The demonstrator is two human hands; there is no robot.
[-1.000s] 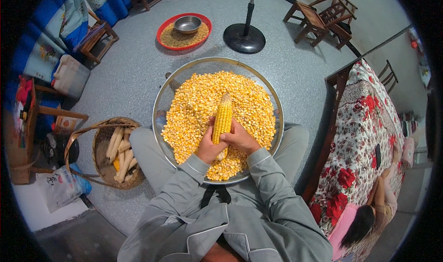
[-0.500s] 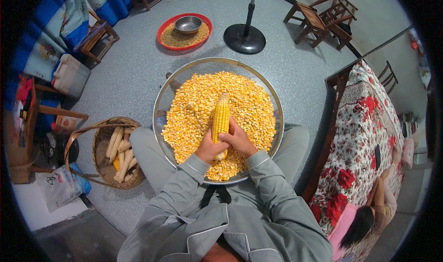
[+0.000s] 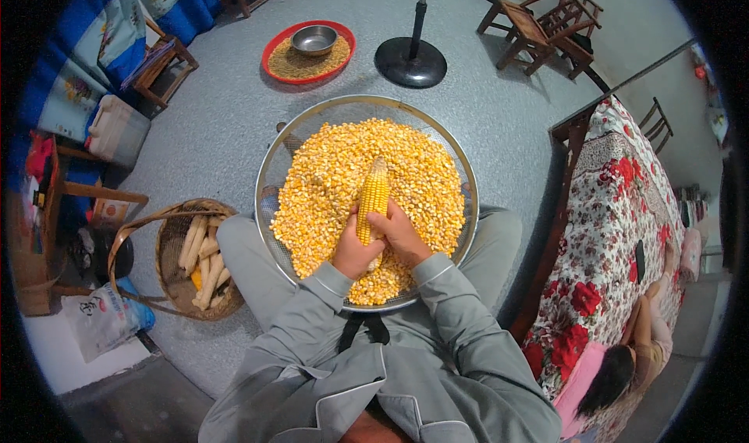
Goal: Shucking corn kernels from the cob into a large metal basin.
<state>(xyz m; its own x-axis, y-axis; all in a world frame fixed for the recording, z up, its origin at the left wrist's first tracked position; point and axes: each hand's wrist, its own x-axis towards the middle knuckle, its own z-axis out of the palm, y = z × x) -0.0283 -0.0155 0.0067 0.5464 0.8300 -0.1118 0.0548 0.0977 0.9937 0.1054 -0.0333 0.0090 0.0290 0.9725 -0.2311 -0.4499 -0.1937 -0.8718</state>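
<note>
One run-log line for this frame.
left hand: grips corn cob | right hand: grips cob | cob upright over kernel-filled round tray | basket of bare cobs at left

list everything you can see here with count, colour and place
corn cob: one, yellow, upright over the kernels, held in both hands
kernels: a heap, yellow, filling the sieve
sieve: one, round, metal rim, on the lap
basket: one, brown wicker, on the floor at the left
bare cobs: several, pale, in the basket
tray: one, red, round, holding grain, far floor
bowl: one, metal, on the tray
fan base: one, black, beyond the sieve
chair: one, wooden, far right
bed cover: one, white with red flowers, right
left hand: grip on the cob's lower end
right hand: grip on the cob beside it
</note>
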